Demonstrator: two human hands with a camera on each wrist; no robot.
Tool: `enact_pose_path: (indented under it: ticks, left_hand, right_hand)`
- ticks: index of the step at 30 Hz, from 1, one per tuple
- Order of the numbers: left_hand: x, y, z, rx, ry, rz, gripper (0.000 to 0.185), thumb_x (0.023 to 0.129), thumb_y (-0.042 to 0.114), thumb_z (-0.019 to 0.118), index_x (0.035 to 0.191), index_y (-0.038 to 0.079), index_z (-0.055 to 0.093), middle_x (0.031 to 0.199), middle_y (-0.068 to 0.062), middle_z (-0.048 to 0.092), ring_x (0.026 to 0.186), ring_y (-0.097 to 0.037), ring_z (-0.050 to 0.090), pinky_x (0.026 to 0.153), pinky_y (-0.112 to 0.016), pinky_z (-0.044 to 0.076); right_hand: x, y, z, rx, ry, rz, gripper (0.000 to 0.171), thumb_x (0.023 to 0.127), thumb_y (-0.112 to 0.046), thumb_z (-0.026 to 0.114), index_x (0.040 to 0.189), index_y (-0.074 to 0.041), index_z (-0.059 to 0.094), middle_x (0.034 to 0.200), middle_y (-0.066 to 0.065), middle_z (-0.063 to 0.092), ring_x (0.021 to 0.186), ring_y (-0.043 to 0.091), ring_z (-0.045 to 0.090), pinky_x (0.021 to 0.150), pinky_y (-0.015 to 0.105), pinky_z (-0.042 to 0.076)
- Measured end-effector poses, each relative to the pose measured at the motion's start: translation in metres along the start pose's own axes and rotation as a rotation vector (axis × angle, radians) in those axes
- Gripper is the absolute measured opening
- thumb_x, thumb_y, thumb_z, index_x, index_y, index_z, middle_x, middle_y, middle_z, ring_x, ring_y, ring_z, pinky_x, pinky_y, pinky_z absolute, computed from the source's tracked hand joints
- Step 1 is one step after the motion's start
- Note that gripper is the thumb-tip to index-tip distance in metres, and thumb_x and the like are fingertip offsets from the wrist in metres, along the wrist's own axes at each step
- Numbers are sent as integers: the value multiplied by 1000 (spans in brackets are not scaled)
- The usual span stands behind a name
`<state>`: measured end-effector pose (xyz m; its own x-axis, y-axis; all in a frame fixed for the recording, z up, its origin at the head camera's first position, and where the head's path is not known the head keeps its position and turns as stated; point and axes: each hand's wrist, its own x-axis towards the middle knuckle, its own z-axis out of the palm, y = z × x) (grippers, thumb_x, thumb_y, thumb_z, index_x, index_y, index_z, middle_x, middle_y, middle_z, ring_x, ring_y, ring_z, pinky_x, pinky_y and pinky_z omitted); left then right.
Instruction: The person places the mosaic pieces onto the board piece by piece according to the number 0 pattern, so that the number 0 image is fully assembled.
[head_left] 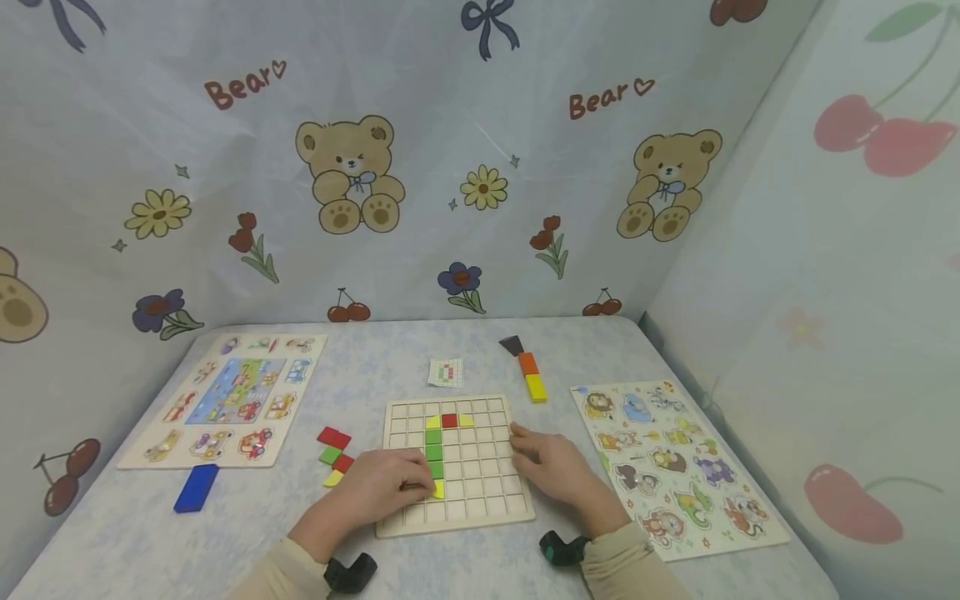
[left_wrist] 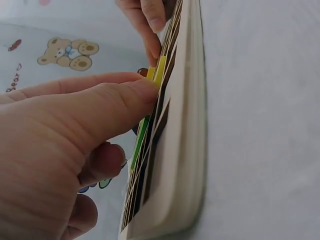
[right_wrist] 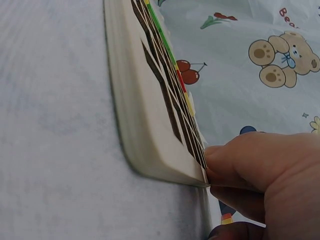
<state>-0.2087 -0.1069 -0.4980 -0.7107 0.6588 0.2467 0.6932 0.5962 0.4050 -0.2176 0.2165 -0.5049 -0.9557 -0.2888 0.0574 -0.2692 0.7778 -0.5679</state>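
A wooden grid board (head_left: 487,504) lies in front of me, with green tiles (head_left: 433,452) in a column and a red tile (head_left: 449,421) between yellow corner tiles near its top. My left hand (head_left: 382,492) pinches a yellow tile (left_wrist: 160,70) at the lower end of the green column. In the left wrist view, the thumb presses on that tile, low over the grid. My right hand (head_left: 555,467) rests its fingers against the board's right edge. Seen in the right wrist view, the fingertips (right_wrist: 215,157) touch the rim near a corner.
Loose red, green and yellow tiles (head_left: 333,437) lie left of the board, past them a blue block (head_left: 197,489). A small pattern card (head_left: 446,373) sits behind the board, near black, orange (head_left: 528,363) and yellow pieces. Picture puzzles flank it, vehicles (head_left: 300,417) left, animals (head_left: 637,437) right.
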Motion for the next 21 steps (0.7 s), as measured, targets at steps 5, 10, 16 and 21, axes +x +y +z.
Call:
enact_pose_path:
  ticks: [5, 10, 16, 21]
  left_hand:
    - [2, 2, 0, 12, 3, -6, 5, 89, 30, 82, 92, 35, 82, 93, 26, 64, 79, 8, 58, 69, -20, 51]
    - [-1, 2, -8, 76, 34, -148, 8, 91, 36, 79, 98, 33, 82, 98, 24, 67, 87, 1, 64, 72, -24, 53]
    - [-16, -11, -54, 210, 150, -543, 41, 94, 36, 75, 132, 21, 72, 110, 3, 73, 86, -15, 67, 67, -36, 53]
    - [-42, -38, -80, 119, 84, -796, 51, 90, 22, 75, 137, 7, 62, 109, -11, 71, 77, -20, 61, 60, -36, 48]
  right_hand:
    - [0, 0, 1, -5, 12, -9, 39, 100, -24, 66, 136, -9, 67, 153, -2, 54, 142, 28, 50, 114, 50, 42]
    - [-1, -1, 1, 7, 9, 8, 39, 100, -25, 66, 137, -11, 68, 153, -4, 53, 143, 27, 50, 115, 50, 41]
    - [0, -1, 0, 7, 6, 6, 39, 101, -26, 65, 137, -12, 67, 154, -3, 53, 144, 27, 49, 115, 50, 41]
    - [0, -1, 0, 6, 6, 11, 39, 101, -26, 66, 137, -11, 67, 154, -4, 52, 144, 27, 49, 115, 49, 41]
